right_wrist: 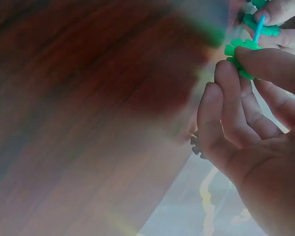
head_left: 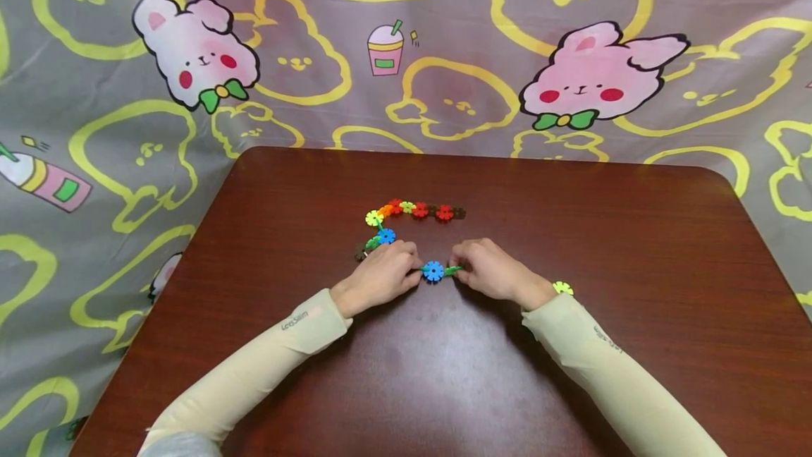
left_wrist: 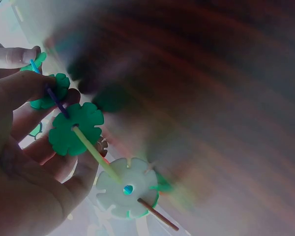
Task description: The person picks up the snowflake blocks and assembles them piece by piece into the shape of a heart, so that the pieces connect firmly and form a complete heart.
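Observation:
A chain of notched, flower-shaped plastic discs curves across the table. My left hand [head_left: 385, 273] pinches a green disc at the chain's near end, left of a blue notched disc [head_left: 433, 272]. In the left wrist view, more linked discs, one green disc [left_wrist: 71, 140] among them, trail past the palm. My right hand [head_left: 491, 270] pinches another green disc [right_wrist: 241, 59] between thumb and fingers, on the blue disc's right side. The blue disc shows edge-on in the right wrist view. Both hands stay close together, just above the tabletop.
The chain's far part, with a red disc [head_left: 445, 213] and a yellow disc [head_left: 374, 218], lies beyond my left hand. A loose-looking yellow-green disc [head_left: 562, 288] shows beside my right wrist. A patterned cloth [head_left: 444, 34] hangs behind the brown table [head_left: 634, 231].

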### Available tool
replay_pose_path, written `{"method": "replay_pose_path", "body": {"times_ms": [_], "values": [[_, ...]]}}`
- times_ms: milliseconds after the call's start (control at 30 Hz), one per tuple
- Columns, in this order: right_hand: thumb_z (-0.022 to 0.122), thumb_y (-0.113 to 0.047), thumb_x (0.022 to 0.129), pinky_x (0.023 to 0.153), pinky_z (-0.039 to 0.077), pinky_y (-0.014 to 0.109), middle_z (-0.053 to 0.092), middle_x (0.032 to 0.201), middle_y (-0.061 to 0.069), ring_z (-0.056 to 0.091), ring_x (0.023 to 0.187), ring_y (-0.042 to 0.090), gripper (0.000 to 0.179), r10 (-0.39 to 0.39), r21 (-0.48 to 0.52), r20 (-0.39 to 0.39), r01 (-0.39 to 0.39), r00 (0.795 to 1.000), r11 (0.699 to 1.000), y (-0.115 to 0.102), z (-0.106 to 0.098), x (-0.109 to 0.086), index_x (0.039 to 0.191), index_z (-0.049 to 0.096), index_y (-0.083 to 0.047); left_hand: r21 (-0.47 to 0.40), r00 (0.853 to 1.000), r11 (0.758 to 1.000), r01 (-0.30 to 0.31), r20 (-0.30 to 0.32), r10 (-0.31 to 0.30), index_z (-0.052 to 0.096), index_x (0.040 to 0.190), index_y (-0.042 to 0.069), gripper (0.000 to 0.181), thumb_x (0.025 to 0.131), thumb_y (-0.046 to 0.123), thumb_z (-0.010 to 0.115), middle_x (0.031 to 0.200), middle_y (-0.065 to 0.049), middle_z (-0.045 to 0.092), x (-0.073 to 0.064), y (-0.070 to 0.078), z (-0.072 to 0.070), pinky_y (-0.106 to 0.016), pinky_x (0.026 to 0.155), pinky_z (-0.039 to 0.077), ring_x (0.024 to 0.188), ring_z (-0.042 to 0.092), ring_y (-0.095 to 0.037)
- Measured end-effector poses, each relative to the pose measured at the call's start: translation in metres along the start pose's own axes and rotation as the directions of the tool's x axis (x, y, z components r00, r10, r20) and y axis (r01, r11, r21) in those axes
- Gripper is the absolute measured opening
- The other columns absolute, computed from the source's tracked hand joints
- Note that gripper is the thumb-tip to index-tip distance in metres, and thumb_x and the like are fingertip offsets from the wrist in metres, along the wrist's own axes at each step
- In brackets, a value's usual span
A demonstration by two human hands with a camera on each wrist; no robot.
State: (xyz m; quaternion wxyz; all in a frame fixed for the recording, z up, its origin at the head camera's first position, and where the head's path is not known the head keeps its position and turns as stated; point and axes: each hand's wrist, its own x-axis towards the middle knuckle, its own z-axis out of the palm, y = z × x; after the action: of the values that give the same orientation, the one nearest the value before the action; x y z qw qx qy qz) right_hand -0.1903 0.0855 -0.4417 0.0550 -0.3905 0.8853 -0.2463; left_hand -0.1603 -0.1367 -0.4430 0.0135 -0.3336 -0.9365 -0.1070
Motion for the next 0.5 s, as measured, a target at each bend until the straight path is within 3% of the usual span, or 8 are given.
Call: {"method": "replay_pose_path", "body": {"times_ms": [500], "values": [[0.07,-0.001,0.076,0.065,0.048,0.03,0.06,0.076,-0.001,0.056,0.069,0.013,0.012,-0.052,-0.062,-0.022,0.051,0.998,0.997,-0.0037,-0.0002,-0.0002,0.08,0.063,-0.01,0.005,1.0,1.0,-0.01,-0.008,0.01,0.073,0.082,0.015,0.013,0.089,0.014,0.062,0.081,0.003,0.061,0.0011,0.0025,-0.001,-0.031,0.07,0.048,0.078,0.059,-0.017]]}}
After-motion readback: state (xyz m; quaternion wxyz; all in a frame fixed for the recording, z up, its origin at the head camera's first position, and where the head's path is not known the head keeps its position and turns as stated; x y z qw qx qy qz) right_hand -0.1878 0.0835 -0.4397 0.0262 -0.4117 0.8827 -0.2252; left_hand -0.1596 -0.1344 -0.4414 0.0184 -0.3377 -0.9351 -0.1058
